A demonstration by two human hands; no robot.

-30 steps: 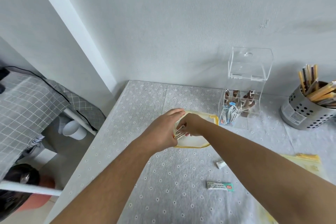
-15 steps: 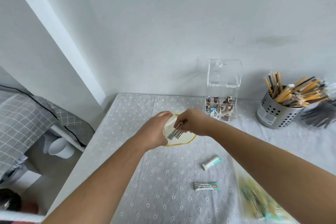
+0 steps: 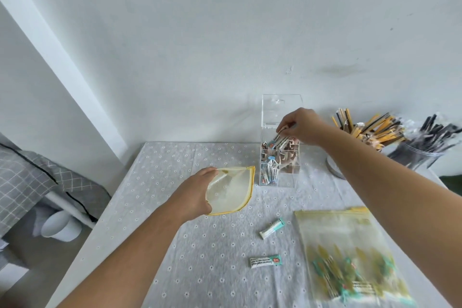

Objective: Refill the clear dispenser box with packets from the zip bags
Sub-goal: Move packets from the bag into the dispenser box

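- Zip bag with yellow trim point(image 3: 232, 191), apparently empty: my left hand point(image 3: 193, 197) grips its left edge, fingers curled round it.
- Clear dispenser box point(image 3: 287, 180), lid up, stands beyond and right of that grip, directly under my right hand point(image 3: 303, 127).
- My right fingers pinch a few packets point(image 3: 281, 139) over its rear compartments.
- Two loose packets point(image 3: 271, 225) and a fuller zip bag point(image 3: 350, 257) lie nearer me than that hand.

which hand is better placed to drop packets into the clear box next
Right: the right hand pinches white printed packets over the open clear acrylic dispenser box, while the left hand grips the yellow-edged zip bag away from it.
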